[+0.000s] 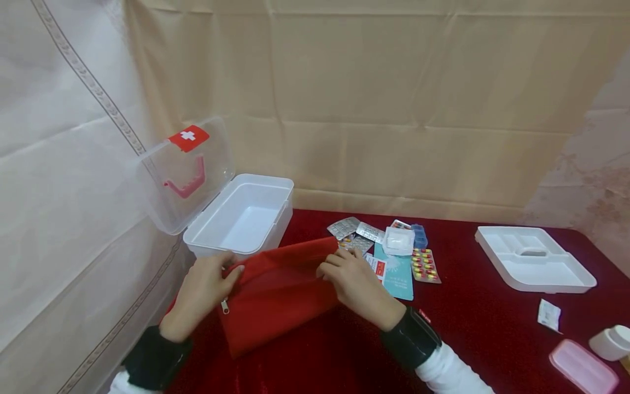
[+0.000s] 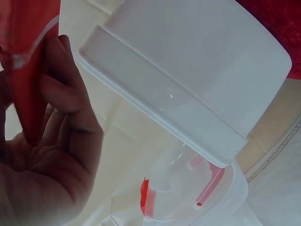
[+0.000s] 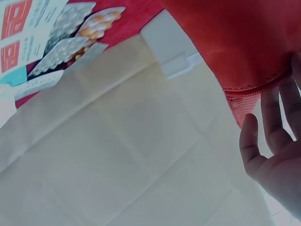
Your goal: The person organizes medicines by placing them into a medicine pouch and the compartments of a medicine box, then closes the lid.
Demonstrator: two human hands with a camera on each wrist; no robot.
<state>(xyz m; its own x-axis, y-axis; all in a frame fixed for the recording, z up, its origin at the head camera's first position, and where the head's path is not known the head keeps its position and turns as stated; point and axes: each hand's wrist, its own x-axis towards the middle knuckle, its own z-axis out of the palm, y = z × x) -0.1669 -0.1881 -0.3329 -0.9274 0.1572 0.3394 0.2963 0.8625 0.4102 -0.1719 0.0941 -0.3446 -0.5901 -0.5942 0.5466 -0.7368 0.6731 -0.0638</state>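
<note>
A red zipper pouch [image 1: 280,301] is held up between both hands above the dark red tablecloth, its zipper pull hanging near the left end. My left hand [image 1: 204,290] grips the pouch's upper left corner between thumb and fingers; the left wrist view shows the red fabric [image 2: 28,94] inside that grasp. At the upper right edge, my right hand [image 1: 356,284] pinches the pouch, though part of this hold is cut off in the right wrist view. Just behind the pouch stands a white first-aid box [image 1: 231,241], its clear lid [image 1: 192,180] with a pink handle tilted up.
Blister packs [image 1: 344,227], a teal card [image 1: 398,276], a gauze packet [image 1: 398,241] and a blue pill case [image 1: 419,236] lie right of the pouch. Farther right are a white divided tray [image 1: 551,273], a small packet [image 1: 548,314], a white bottle [image 1: 610,343] and a pink case [image 1: 583,366].
</note>
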